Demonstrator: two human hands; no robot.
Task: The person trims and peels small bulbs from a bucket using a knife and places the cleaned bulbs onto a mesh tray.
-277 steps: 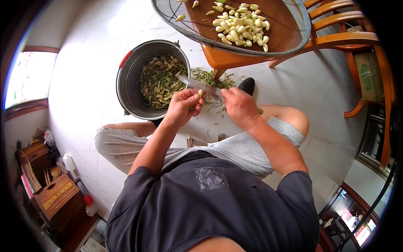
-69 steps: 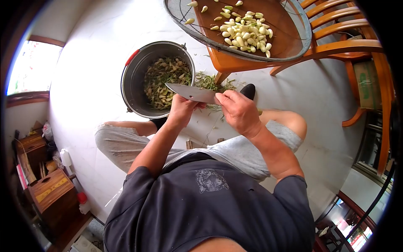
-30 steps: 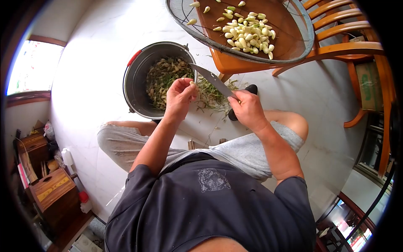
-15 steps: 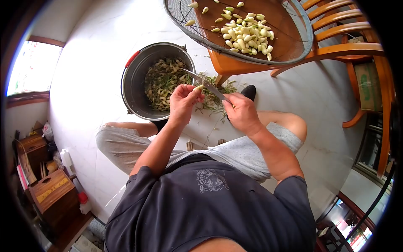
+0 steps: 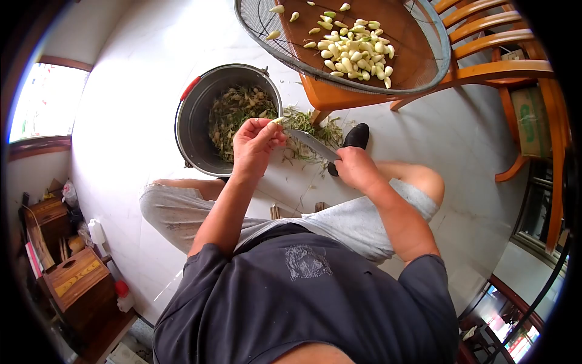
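My left hand [image 5: 259, 144] pinches a small pale bulb [image 5: 277, 121], like a pickling onion, near the bucket's right rim. The fingers hide part of the bulb. In my right hand [image 5: 357, 168] is a knife [image 5: 312, 144], gripped by its handle, its blade pointing up and left to just beside the bulb. The grey bucket [image 5: 185, 134] beyond my left hand holds many untrimmed bulbs with roots and stalks [image 5: 239, 112]. Several cleaned bulbs [image 5: 357, 51] lie in a round mesh sieve [image 5: 424, 73] at the top.
The sieve rests on a wooden chair [image 5: 321, 91]. Green and brown trimmings [image 5: 312, 130] litter the floor between bucket and chair, close to my black shoe [image 5: 356, 136]. Another slatted chair [image 5: 503, 73] stands at the right. Wooden boxes [image 5: 79, 276] are at the lower left.
The knife has moved right and down, away from the bulb, with my right hand. My left hand has shifted slightly left, still holding the bulb.
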